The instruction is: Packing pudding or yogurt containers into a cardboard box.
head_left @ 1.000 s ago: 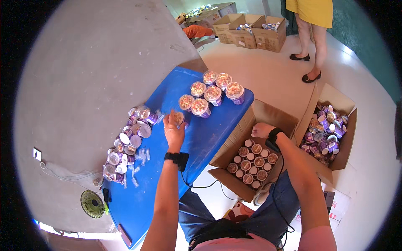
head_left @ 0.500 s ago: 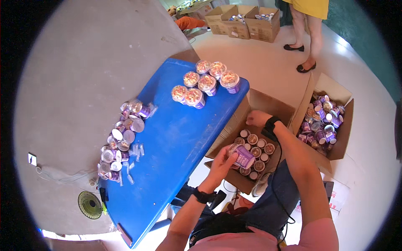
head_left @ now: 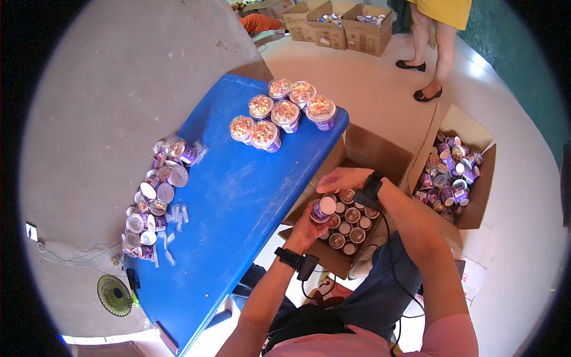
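My left hand (head_left: pixel 304 231) is closed around a purple plastic cup (head_left: pixel 317 215), whose white round end faces up. It is above the near left side of an open cardboard box (head_left: pixel 380 156) packed with upright-standing cups, some showing white ends and others clear lids over brown contents. Just above the held cup, my right hand (head_left: pixel 345 178) stretches its fingers to the left over the box, with no cup visible in it. Its palm side is hidden. On the blue table (head_left: pixel 229 196), several filled cups (head_left: pixel 285 113) with clear lids and colourful bits stand grouped at the far end.
Along the table's left edge lie piled purple cups (head_left: pixel 151 205) and small clear plastic pieces (head_left: pixel 176 215). Another carton (head_left: pixel 480 205) on the right holds jumbled cups. A green fan (head_left: pixel 114 295) is at lower left. A person's legs (head_left: pixel 443 56) and further cartons (head_left: pixel 366 37) are at the back.
The held cup has turned so its white end faces up, and it has shifted left and up. My right hand has moved left, closer to the cup. The whole view has shifted slightly.
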Demonstrator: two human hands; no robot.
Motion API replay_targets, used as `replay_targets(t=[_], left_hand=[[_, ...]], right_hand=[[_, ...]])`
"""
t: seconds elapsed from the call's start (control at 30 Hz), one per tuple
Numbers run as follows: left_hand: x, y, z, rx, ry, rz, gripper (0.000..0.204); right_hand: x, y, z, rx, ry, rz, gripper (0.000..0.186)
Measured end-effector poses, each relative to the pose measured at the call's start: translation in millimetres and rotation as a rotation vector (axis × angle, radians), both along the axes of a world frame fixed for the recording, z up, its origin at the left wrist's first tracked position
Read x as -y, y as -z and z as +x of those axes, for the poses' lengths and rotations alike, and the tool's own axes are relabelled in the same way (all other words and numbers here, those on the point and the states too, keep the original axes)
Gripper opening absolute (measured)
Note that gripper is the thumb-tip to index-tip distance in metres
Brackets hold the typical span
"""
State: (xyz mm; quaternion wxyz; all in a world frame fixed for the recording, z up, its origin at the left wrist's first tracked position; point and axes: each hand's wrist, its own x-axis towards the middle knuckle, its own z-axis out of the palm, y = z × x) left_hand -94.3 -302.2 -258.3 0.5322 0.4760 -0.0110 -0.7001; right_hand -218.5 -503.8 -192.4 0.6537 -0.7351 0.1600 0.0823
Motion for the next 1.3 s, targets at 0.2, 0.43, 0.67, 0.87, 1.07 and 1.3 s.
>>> replay_targets(t=[0.2,0.43,0.67,0.87,1.07,1.3], left_hand=[[25.3,-20.8,-31.8,1.016,-0.09,-0.119,0.053],[33.1,-2.1,-29.2,1.691,-0.036,-0.245,0.07],[40.1,3.6,-35.4,1.196,0.125,-0.218,0.069],[-11.5,6.0,-2.2,1.16,0.2,-0.127,0.048],[-25.8,0.3,-3.2,1.007,0.283,-0.004,0.046],[-32.4,5.9,-0.1,0.945,0.376,0.034,0.046]], right_hand=[[-3.1,10.2,6.7,-0.33,0.162,0.02,0.084],[-17.0,23.4,10.7,-0.012,0.252,0.244,0.053],[118.7,188.7,-42.6,0.129,0.11,-0.474,0.035],[115.1,263.3,0.6,-0.454,0.677,-0.137,0.035],[109.9,358.2,-4.8,0.173,1.064,0.43,0.04],[106.6,401.0,-26.9,-0.062,0.932,0.106,0.036]])
